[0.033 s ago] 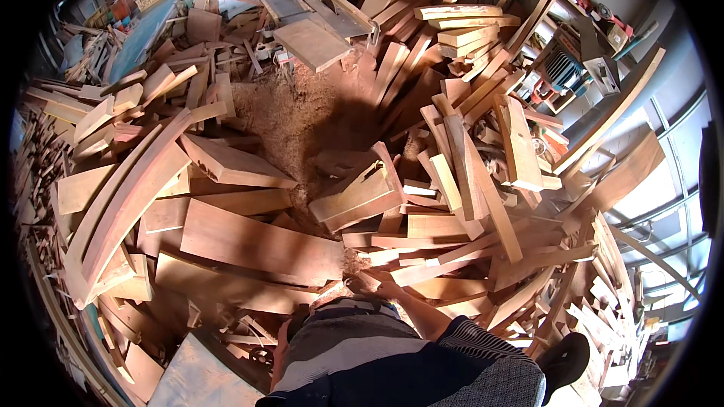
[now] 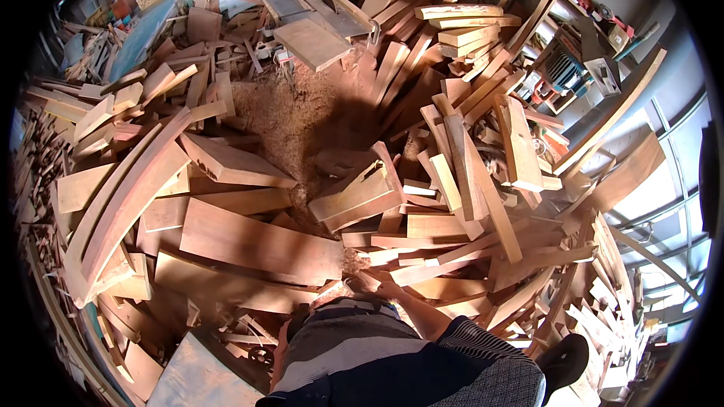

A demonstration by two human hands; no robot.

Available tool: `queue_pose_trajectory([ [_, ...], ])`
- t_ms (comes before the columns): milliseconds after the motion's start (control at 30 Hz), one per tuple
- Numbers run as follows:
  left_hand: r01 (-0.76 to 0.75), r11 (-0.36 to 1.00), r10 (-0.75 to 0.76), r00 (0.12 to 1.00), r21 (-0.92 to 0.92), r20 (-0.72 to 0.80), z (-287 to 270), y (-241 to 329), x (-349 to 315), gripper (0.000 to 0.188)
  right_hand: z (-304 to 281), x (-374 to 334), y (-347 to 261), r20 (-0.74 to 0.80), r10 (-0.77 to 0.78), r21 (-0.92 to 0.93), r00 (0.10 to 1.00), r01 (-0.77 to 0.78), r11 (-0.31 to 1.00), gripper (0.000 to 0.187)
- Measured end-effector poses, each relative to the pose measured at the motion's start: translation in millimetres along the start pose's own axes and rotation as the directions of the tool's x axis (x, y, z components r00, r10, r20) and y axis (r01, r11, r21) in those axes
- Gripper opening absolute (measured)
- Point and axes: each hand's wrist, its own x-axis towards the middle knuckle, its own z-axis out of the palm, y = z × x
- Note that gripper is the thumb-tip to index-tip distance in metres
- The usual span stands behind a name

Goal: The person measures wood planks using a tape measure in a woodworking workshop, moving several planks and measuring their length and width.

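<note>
My right forearm (image 2: 422, 313) reaches down from a striped sleeve (image 2: 471, 335) to the front of my body. At its end my right hand (image 2: 371, 283) is small and dim, close to the wood chips and the end of a wide reddish plank (image 2: 260, 245). Its fingers and anything in them cannot be made out. Along the left side of my clothing (image 2: 347, 339) runs a thin strip of bare skin (image 2: 280, 354). My left hand itself is hidden. A pale board (image 2: 226, 283) lies just left of my body, and a notched block (image 2: 358, 200) rests ahead.
Piled timber offcuts surround me. A sawdust hollow (image 2: 279, 117) lies ahead. Long curved pieces (image 2: 128, 207) lean at left; upright planks (image 2: 467, 169) stand at right. A flat board (image 2: 313, 44) sits beyond, a grey panel (image 2: 200, 377) at lower left, and a shelf with tools (image 2: 562, 71) at far right.
</note>
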Motion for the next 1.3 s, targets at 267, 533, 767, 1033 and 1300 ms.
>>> queue_pose_trajectory([
  [267,0.015,0.999,-0.013,0.998,-0.042,0.057,22,14,2,0.034,-20,2,26,-0.115,-0.323,-0.181,0.939,0.300,0.937,0.066],
  [533,0.031,0.997,-0.027,0.998,-0.066,0.061,24,8,5,0.034,2,15,55,-0.076,-0.318,-0.333,0.945,0.277,0.901,0.086],
  [767,0.020,0.997,-0.015,0.998,-0.073,0.068,15,3,7,0.033,10,24,45,0.013,0.026,-0.478,1.000,-0.017,0.878,0.072],
  [1033,-0.021,0.999,0.028,0.986,-0.042,0.166,18,14,22,0.033,-4,-13,17,0.047,0.356,-0.412,0.933,-0.306,0.858,0.088],
  [1300,-0.031,0.999,0.033,0.979,-0.013,0.203,12,17,30,0.033,-17,-39,-31,0.008,0.352,-0.324,0.936,-0.331,0.886,0.054],
])
